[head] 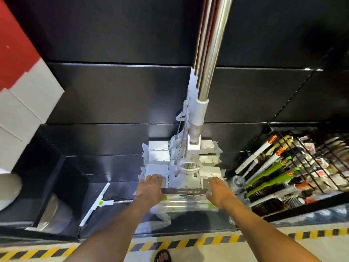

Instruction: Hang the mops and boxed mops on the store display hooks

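Several white flat mops [186,163] hang in a row against the black display panel [113,95]. Their chrome handles [209,46] run up out of the top of the view. My left hand [151,188] lies with fingers stretched on the lower left corner of the front mop head. On the lower right corner, my right hand [220,190] lies the same way. A grey label card [184,190] shows between my hands. Below it, a plastic-wrapped mop [181,204] rests on the black base shelf [120,186]. The hooks are out of view.
A white and green squeegee [96,203] lies on the base shelf to the left, beside a silver bin [54,210]. A wire rack [321,159] on the right holds green and white brushes [268,176]. Yellow and black hazard tape [188,242] marks the floor edge by my sandalled foot [163,256].
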Demonstrator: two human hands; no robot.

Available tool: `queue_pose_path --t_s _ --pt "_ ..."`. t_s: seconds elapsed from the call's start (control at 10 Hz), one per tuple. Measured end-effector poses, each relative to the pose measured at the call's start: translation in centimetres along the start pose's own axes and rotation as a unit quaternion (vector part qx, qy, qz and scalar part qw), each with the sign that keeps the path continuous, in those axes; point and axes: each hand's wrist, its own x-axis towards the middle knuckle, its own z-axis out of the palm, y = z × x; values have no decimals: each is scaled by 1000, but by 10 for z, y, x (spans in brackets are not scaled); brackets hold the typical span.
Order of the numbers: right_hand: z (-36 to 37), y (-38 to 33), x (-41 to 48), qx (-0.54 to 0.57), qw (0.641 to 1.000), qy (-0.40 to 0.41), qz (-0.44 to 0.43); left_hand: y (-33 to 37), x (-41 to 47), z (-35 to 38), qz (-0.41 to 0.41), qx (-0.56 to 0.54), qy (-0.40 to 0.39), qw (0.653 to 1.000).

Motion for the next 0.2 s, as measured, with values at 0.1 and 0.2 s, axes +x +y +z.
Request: queue_pose_path --t_s 0.1,0.2 --pt "8 8 -29 -11 999 13 -29 11 -32 12 -17 -3 13 1000" --pt "17 20 -47 -36 998 16 -47 25 -55 23 -25 6 26 999"
